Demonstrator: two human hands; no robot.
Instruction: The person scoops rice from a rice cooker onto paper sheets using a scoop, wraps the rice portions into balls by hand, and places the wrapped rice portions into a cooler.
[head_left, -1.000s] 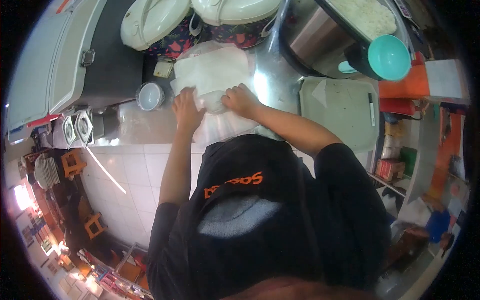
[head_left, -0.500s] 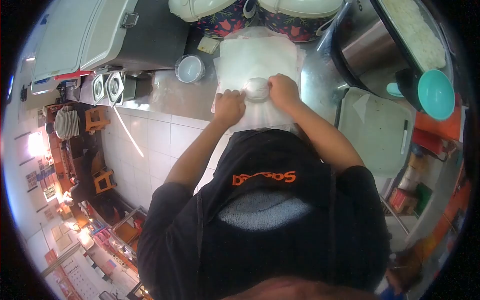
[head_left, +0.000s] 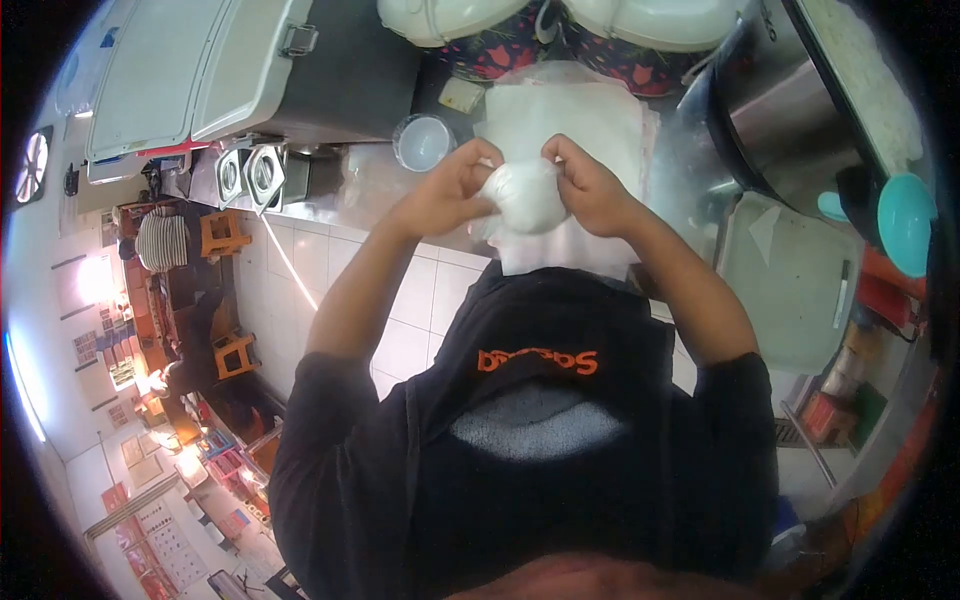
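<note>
A round, white paper-wrapped bundle (head_left: 530, 200) is held up between both hands, over the near part of a stack of white paper sheets (head_left: 575, 120). My left hand (head_left: 450, 190) grips the bundle's left side with curled fingers, its thumb against the lower left. On the opposite side, my right hand (head_left: 592, 190) is closed on the right edge with fingers bent at the top. What is inside the paper is hidden.
A small white bowl (head_left: 423, 142) stands left of the paper. Flower-patterned containers (head_left: 650, 70) with white lids are behind it. At right are a grey tray (head_left: 785, 290) with a marker, a steel pot (head_left: 780, 90) and a turquoise scoop (head_left: 905, 225). A grey box (head_left: 340, 90) sits at left.
The bundle has been lifted from the paper stack toward me and looks larger. My hands have moved from pressing beside it to holding its two sides. The view has shifted slightly.
</note>
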